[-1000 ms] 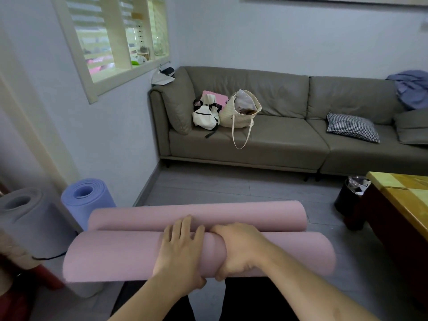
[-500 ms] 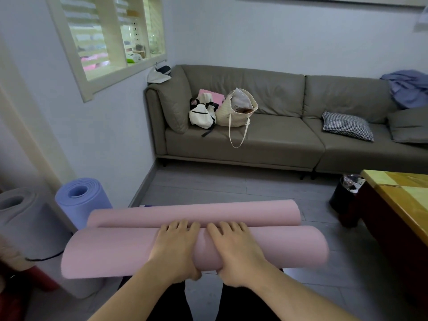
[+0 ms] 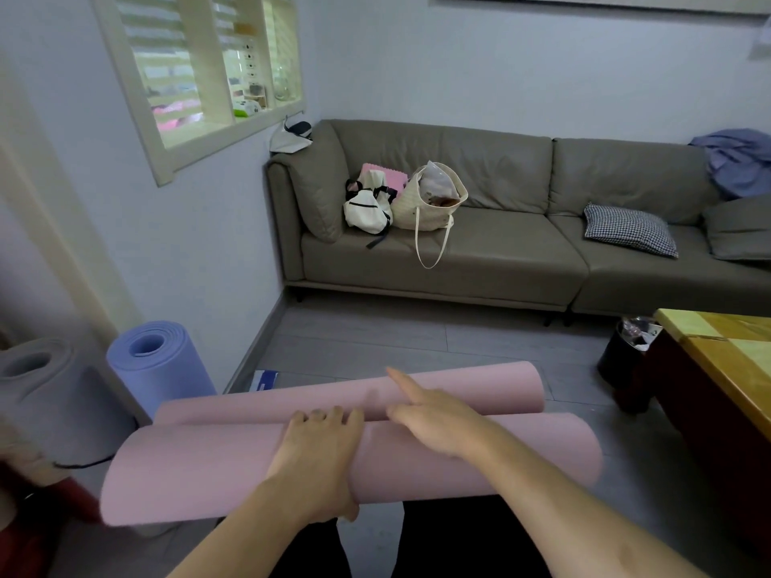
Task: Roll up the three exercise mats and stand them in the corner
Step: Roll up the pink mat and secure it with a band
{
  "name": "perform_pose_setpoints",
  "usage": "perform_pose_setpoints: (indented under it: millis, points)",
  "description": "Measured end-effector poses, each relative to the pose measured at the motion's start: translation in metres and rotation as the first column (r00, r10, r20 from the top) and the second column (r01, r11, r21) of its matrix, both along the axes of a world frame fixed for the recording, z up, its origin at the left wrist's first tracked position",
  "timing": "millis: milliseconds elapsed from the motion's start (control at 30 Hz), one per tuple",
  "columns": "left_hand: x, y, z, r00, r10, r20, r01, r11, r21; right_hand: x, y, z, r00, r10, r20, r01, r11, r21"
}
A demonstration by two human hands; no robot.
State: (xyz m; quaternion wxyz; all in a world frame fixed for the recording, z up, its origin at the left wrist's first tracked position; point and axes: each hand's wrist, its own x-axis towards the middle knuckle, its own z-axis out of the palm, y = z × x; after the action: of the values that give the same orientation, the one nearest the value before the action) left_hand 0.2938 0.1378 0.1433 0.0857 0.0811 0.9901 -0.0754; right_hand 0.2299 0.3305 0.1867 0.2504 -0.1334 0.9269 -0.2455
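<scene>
A pink mat lies across my lap, its near part rolled into a thick tube and a loose curl of it just beyond. My left hand grips the roll at its middle, fingers over the top and thumb underneath. My right hand lies on the roll beside it with fingers stretched out toward the far curl. A rolled blue mat and a rolled grey mat stand upright at the wall on the left.
A grey sofa with bags and a checked cushion runs along the back wall. A wooden table and a black bin stand on the right. Grey floor lies between.
My right hand has lifted its fingers off the roll and reached forward toward the far curl. The left hand has kept its hold while the view moved slightly.
</scene>
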Motion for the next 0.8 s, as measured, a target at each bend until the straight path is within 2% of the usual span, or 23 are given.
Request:
perform_pose_setpoints:
  millis: [267, 433, 500, 600, 700, 800]
  points:
    - [0.001, -0.004, -0.004, 1.0, -0.006, -0.008, 0.006, 0.998, 0.069, -0.011, -0.027, -0.02, 0.994, 0.056, -0.094, -0.04, 0.986, 0.159]
    - [0.0, -0.007, -0.008, 1.0, 0.002, -0.016, -0.001, 0.995, 0.099, 0.001, -0.023, -0.03, 0.94, 0.023, -0.34, 0.012, 0.995, 0.098]
    - [-0.002, -0.007, -0.008, 1.0, 0.002, -0.017, -0.001, 0.995, 0.099, 0.004, -0.022, -0.03, 0.924, -0.015, -0.383, 0.041, 0.997, 0.06]
    - [-0.003, -0.007, -0.007, 1.0, -0.007, -0.003, 0.008, 0.996, 0.092, 0.0, -0.021, -0.032, 0.925, -0.07, -0.374, 0.068, 0.997, -0.019]
    - [-0.003, -0.005, -0.005, 1.0, -0.012, -0.002, 0.012, 0.996, 0.087, -0.013, -0.021, -0.032, 0.948, -0.16, -0.275, 0.138, 0.986, -0.098]
    - [-0.004, -0.005, -0.003, 1.0, -0.003, 0.029, 0.0, 0.996, 0.089, -0.018, -0.021, -0.033, 0.956, -0.093, -0.278, 0.07, 0.993, -0.093]
